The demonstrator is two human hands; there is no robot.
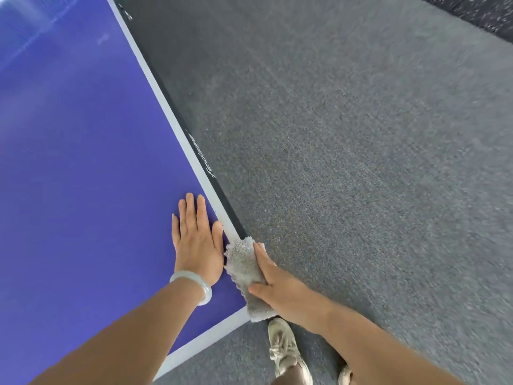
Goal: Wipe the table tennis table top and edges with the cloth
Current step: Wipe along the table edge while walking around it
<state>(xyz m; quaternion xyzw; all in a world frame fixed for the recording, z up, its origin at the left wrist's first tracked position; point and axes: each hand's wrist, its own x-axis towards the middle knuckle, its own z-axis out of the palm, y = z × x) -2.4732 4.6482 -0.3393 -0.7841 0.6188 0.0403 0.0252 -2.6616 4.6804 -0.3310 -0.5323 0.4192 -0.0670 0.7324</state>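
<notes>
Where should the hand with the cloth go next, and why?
Probably slide the cloth forward along the side edge, away from the corner. The right hand holds it over that edge by the corner, and a long stretch lies ahead. The left hand rests flat on the table top.

Bright, even light w/ glare on table top [25, 31] far corner; carpet [458, 273] motion-blurred at rt, wide-angle bend.

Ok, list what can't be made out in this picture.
Head view:
Corner edge of the table: covered by the cloth and right hand.
Lettering on the side: too small and slanted to read.
Far end: cut off by the frame, washed by glare.
Surface under the flat left hand: hidden.
</notes>
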